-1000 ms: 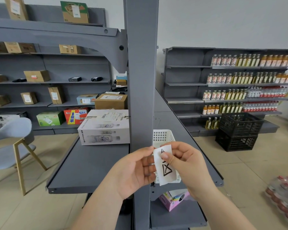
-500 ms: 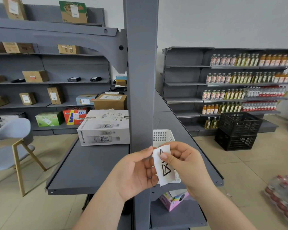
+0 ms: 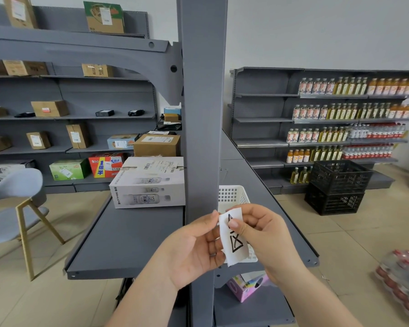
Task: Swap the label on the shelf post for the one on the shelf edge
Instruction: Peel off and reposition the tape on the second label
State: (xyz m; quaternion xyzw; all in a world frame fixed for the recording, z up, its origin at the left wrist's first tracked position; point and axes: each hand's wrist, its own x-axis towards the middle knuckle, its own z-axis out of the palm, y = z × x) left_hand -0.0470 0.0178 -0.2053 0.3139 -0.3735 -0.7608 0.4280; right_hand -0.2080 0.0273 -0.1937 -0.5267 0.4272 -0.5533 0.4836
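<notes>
Both hands (image 3: 224,241) pinch the label (image 3: 234,239) just beside the post (image 3: 202,138).

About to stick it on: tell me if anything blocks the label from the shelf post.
Nothing visible does. Both hands, left and right, hold the label right beside the shelf post, whose near face is bare.

Left: grey chair (image 3: 12,199), cardboard boxes (image 3: 49,108)
Centre: white carton (image 3: 149,182), white basket (image 3: 232,197)
Right: bottles (image 3: 350,109), black crates (image 3: 338,187)
Below: pink box (image 3: 246,287)
</notes>
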